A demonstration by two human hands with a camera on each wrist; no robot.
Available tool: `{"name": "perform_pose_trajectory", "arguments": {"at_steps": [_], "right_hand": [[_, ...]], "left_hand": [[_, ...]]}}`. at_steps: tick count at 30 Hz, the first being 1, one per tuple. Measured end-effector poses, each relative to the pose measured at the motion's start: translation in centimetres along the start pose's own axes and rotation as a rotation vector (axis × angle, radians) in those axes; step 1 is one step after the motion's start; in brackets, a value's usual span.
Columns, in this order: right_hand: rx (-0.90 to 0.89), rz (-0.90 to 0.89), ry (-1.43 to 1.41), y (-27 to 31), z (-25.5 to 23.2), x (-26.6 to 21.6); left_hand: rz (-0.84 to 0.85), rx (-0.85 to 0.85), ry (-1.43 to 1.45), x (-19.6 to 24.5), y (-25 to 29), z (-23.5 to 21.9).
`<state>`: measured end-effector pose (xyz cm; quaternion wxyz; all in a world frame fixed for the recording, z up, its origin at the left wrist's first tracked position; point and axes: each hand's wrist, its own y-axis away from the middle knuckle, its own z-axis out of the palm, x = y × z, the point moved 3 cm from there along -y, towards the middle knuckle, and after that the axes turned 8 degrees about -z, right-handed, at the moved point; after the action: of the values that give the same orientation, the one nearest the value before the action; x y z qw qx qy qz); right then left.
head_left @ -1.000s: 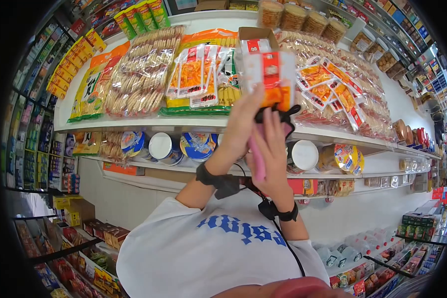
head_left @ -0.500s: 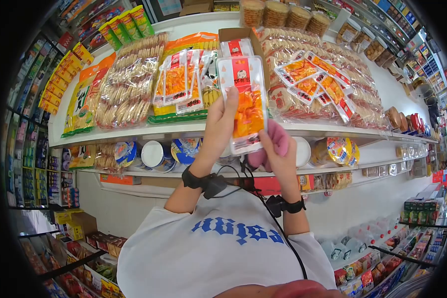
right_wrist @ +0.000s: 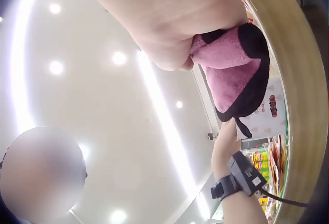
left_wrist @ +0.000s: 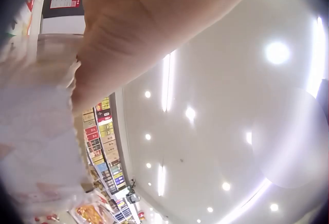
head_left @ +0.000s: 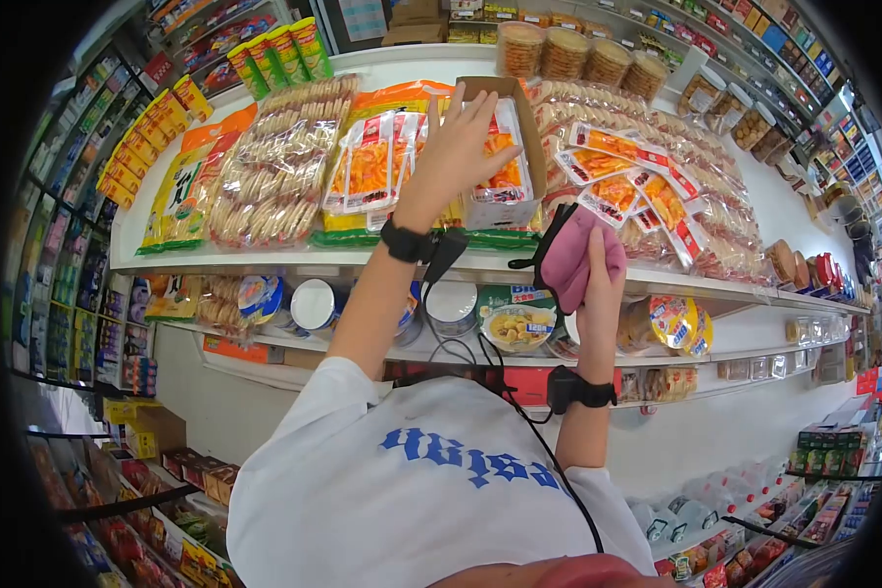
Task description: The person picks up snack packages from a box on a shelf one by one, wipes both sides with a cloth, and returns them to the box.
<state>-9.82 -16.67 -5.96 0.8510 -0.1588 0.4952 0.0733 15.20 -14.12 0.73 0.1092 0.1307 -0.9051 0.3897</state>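
Observation:
In the head view, my left hand [head_left: 456, 157] reaches over an open cardboard box [head_left: 505, 214], its fingers spread across the packets [head_left: 507, 176] of orange snack inside. Part of those packets is hidden under the hand. The left wrist view has the thumb side of this hand [left_wrist: 149, 23] close above the pale box wall [left_wrist: 41, 142]. Lower and to the right, my right hand [head_left: 603, 284] grips a folded pink cloth [head_left: 570, 257] with black edging and a small black loop. Up close in the right wrist view, the plush cloth [right_wrist: 231, 75] hangs from the curled fingers.
Loose snack packets lie left [head_left: 367, 167] and right [head_left: 642, 186] of the box, on bagged round crackers [head_left: 279, 167] and other bags. Jars [head_left: 563, 54] and green canisters [head_left: 282, 54] stand along the back. Instant noodle tubs [head_left: 519, 318] fill the shelf below.
The snack packet both hands held is now in the box, and the left hand has moved forward onto it. The right hand has drawn away to the right with the pink cloth.

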Motion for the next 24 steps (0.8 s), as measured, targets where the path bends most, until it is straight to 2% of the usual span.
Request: {"name": "perform_pose_trajectory", "arguments": {"at_steps": [3, 6, 11, 12, 15, 19, 22, 23, 24], "right_hand": [[0.021, 0.02, 0.005, 1.6, -0.7, -0.1], [0.077, 0.001, 0.03, 2.2, -1.6, -1.0], [0.152, -0.016, 0.0, 2.4, -1.5, -1.6], [0.171, -0.042, -0.013, 2.3, -1.3, -1.3], [0.193, -0.103, -0.011, 2.3, -1.4, -0.7], [0.244, -0.249, 0.112, 2.7, 0.2, -2.3], [0.092, -0.132, 0.216, 3.8, 2.0, -3.2], [0.047, -0.152, 0.346, 3.8, 2.6, -2.8], [-0.046, -0.27, 0.415, 3.6, 3.9, -2.8]], "left_hand": [[-0.019, -0.242, -0.228, 0.2, -0.1, 0.5], [-0.005, -0.245, -0.18, 0.6, -0.1, 0.1], [0.079, -0.155, -0.04, 0.5, -0.1, 0.0], [0.084, -0.138, -0.013, 0.9, -0.2, -0.6], [0.085, 0.086, 0.209, 2.9, 0.4, -3.4], [0.116, 0.119, 0.458, 5.7, 2.0, -6.4], [0.098, 0.066, 0.652, 7.6, 3.7, -7.3], [0.069, 0.044, 0.717, 8.0, 4.3, -7.1], [0.04, 0.02, 0.784, 8.3, 4.6, -6.6]]}}
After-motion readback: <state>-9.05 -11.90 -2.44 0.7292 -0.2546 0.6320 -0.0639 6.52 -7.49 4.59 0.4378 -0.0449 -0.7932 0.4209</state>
